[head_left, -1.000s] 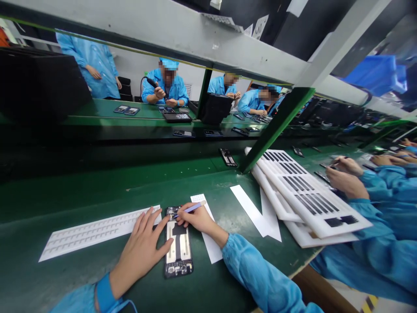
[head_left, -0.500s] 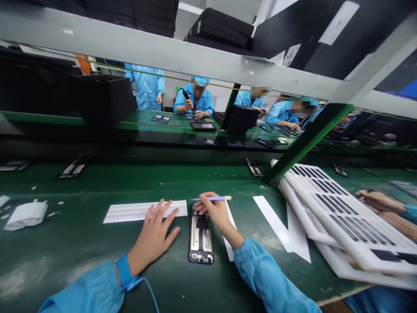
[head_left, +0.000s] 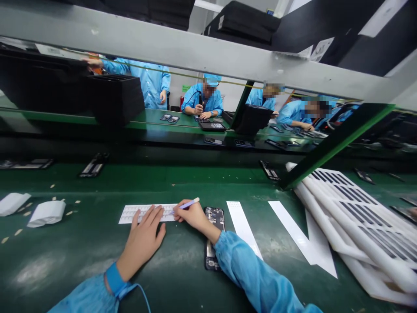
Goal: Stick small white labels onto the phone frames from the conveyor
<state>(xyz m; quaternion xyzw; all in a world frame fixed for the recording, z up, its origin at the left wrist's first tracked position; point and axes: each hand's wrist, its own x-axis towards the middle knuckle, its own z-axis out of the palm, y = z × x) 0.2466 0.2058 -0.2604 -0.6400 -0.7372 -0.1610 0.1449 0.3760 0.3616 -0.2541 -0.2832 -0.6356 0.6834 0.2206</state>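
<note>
My left hand (head_left: 143, 243) lies flat with its fingers stretched out, the fingertips over a white sticker sheet (head_left: 167, 208) printed with rows of small marks. A slim purple pen-like stick (head_left: 190, 204) with a pale end is pinched in my right hand (head_left: 190, 216), its other end down at the right part of that sheet. Under my right wrist lies an opened phone (head_left: 213, 256) with its inside parts showing; my forearm covers part of it. A blue wrist strap (head_left: 115, 278) with a cord circles my left wrist.
White strips (head_left: 244, 230) lie right of the phone, with another strip (head_left: 289, 232) beyond. Stacked white foam trays (head_left: 329, 217) and a green post (head_left: 339, 143) stand at the right. Folded white papers (head_left: 47, 213) lie left; opened phones (head_left: 94, 165) line the back. Co-workers sit across.
My right hand has moved left with the stick, from the top of the phone to the sticker sheet. My left hand stays on the sheet. The view has shifted somewhat.
</note>
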